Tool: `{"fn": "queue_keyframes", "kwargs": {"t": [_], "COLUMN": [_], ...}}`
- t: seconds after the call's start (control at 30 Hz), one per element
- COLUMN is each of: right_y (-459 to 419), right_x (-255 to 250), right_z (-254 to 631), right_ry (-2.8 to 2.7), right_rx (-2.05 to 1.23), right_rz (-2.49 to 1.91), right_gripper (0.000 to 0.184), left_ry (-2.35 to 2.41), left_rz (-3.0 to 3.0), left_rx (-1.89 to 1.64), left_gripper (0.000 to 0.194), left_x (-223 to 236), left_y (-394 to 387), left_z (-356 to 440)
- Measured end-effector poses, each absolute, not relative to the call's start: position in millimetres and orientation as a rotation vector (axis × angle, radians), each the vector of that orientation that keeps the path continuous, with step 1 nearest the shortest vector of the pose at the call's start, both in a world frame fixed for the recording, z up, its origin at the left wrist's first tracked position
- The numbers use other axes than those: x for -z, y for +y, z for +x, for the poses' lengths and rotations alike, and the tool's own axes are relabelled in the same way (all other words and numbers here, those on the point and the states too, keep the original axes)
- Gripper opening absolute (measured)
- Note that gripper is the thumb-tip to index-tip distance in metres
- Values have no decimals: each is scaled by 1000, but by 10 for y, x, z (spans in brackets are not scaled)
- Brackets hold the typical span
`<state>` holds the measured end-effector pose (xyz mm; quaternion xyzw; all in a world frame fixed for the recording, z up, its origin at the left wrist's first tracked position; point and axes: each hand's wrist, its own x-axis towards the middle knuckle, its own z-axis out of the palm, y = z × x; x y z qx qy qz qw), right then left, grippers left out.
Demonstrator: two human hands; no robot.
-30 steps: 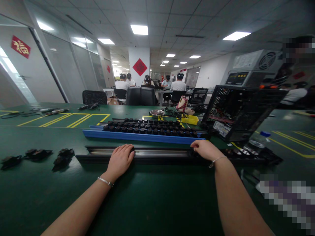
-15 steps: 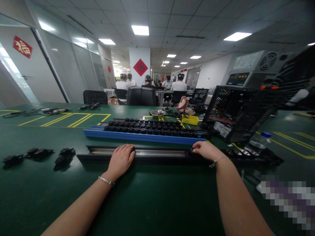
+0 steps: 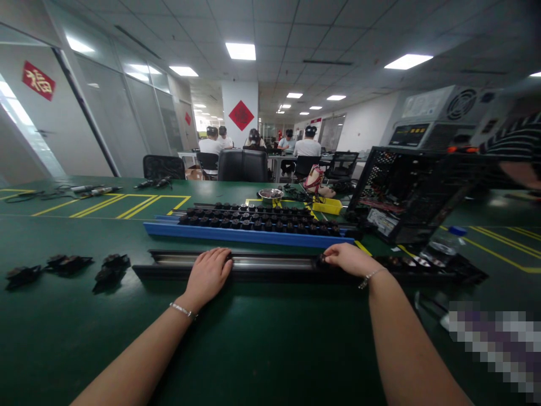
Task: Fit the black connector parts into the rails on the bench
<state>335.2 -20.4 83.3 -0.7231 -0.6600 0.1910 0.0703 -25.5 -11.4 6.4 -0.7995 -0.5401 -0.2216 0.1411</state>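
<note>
A long black rail [image 3: 270, 265] with a shiny groove lies across the green table [image 3: 262, 344] in front of me. My left hand [image 3: 208, 274] rests flat on its near edge, fingers stretched out and together. My right hand [image 3: 349, 259] sits on the rail further right, its fingertips pinched on a small black part [image 3: 322, 260] in the groove. More small black parts [image 3: 416, 261] fill the rail to the right of that hand. Behind the rail a blue tray [image 3: 249, 234] holds rows of black knob-like parts.
Loose black parts [image 3: 110, 266] lie on the table at the left. A black open computer case [image 3: 412, 189] and a clear bottle [image 3: 443, 243] stand at the right. A person's striped sleeve [image 3: 518, 149] shows at far right. Seated people work at desks in the background.
My right hand has slid a little to the left along the rail with the black part under its fingertips. My left hand has stayed put. The person at right has shifted.
</note>
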Motion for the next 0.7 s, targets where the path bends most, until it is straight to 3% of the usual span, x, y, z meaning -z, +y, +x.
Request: {"fn": "queue_keyframes", "kwargs": {"t": [0.43, 0.7], "right_y": [-243, -223], "right_x": [-847, -792], "right_z": [3308, 3327], "right_ry": [-2063, -2079], "right_rx": [-571, -792], "right_rz": [-2074, -1895], "right_gripper": [11, 15], "left_ry": [-1570, -1569], "left_rz": [-2310, -2313], "left_rx": [647, 643], "left_gripper": [40, 40], "left_x": [-47, -74], "left_y": [-107, -122], "left_z": [-261, -245]}}
